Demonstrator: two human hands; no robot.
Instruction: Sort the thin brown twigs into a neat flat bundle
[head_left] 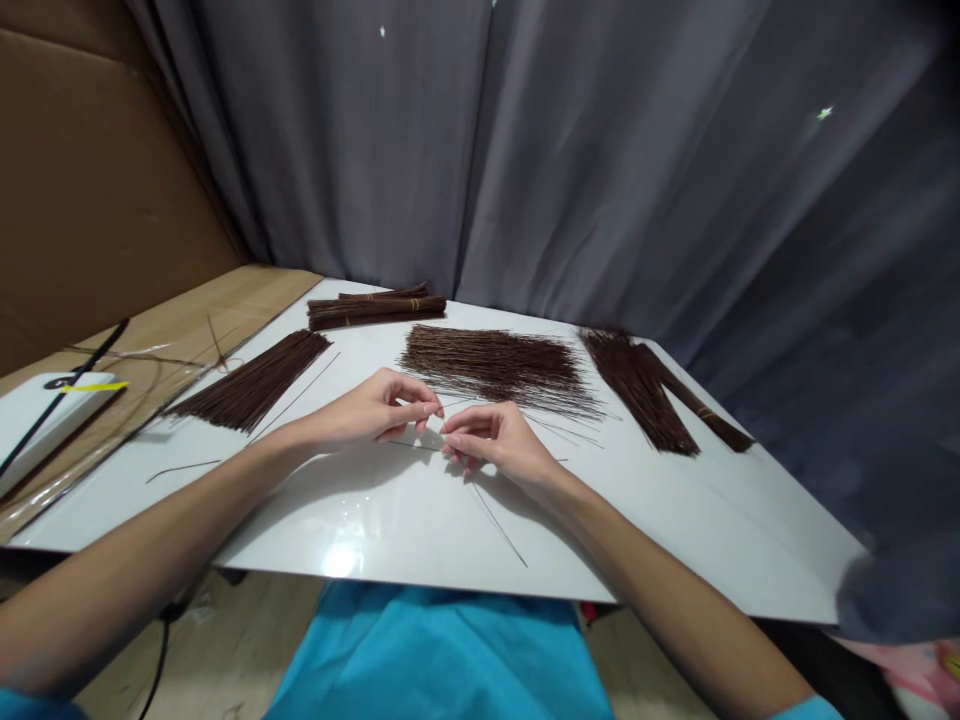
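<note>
Near the centre of the frame, the left hand (pixel 401 405) is holding its thumb and forefinger close together; the right hand (pixel 491 440), just beside it, is holding its fingers bent toward its thumb. Whether either is gripping a strand cannot be told. A thin strand (pixel 499 525) is running from below the right hand toward the lower centre, over the white surface (pixel 337 510). Beyond the hands, a loose pile of brown strands (pixel 499 365) is lying at mid-frame. A fanned bundle (pixel 259 385) is resting at centre left, tied bundles (pixel 379 312) are lying behind it, and a brown bundle (pixel 637 390) is slanting at right. A grey curtain (pixel 600 150) is hanging across the top.
</note>
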